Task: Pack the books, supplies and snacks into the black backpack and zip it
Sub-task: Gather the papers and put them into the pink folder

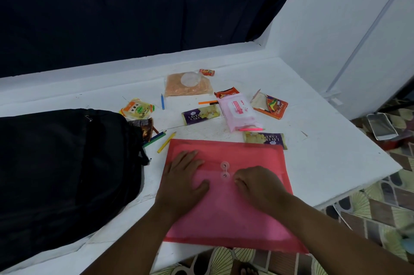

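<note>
White-painted table [313,162] fills the view, backed by a dark curtain [134,5] and a pale wall to the right, with patterned floor tiles below its near edge. Both hands rest on a pink string-tie folder [228,214] lying flat at the near edge. Left hand [183,178] lies palm down, fingers straight and slightly spread, tips just left of the folder's two round clasps [224,170]. Right hand [259,187] has its fingers curled inward, tips just right of the lower clasp; whether they pinch the string cannot be told.

Well left of the left fingers lies the black backpack [62,173] on its side. Just beyond those fingertips sit a yellow pencil [166,142] and a green pencil [154,139]. Beyond the right fingers, touching the folder's far corner, is a purple layer-cake packet [265,139]. Farther out lie a pink wipes pack [239,111], a second cake packet [200,114], an orange box [270,104], a blue pencil [162,101], a yellow snack pouch [137,110] and a bag of orange grains [188,84].
</note>
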A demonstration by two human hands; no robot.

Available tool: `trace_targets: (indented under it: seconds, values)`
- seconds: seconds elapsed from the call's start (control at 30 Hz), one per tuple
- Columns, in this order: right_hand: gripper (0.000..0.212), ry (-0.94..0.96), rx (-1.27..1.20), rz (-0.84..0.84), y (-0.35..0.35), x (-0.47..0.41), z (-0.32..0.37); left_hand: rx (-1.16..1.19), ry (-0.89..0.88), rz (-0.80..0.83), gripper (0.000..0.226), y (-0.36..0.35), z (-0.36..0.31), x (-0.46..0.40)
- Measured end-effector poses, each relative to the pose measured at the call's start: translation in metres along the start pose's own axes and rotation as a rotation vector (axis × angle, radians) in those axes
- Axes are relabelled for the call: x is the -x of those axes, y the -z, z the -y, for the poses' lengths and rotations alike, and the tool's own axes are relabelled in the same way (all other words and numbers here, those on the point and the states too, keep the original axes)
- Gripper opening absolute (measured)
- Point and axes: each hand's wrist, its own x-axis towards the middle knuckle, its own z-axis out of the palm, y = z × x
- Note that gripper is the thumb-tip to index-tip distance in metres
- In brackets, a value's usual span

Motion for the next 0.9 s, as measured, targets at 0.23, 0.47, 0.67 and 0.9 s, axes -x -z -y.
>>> trace_targets:
  seconds: [0.23,0.47,0.67,0.9]
  values:
    - [0.025,0.0,-0.038,0.004,-0.004,0.006,0.025,-0.004,-0.005,0.004,0.068,-0.002,0.002,0.0]
    - [0.026,0.006,-0.003,0.034,-0.006,-0.003,0.041,0.004,-0.026,-0.035,0.063,-0.004,0.002,0.0]
    - [0.018,0.033,-0.01,0.117,0.0,-0.035,0.046,0.022,-0.038,-0.064,0.059,-0.007,0.006,0.001]
    - [0.019,-0.087,-0.197,0.13,0.028,-0.067,0.038,0.012,-0.058,-0.061,0.057,-0.007,0.009,0.0]
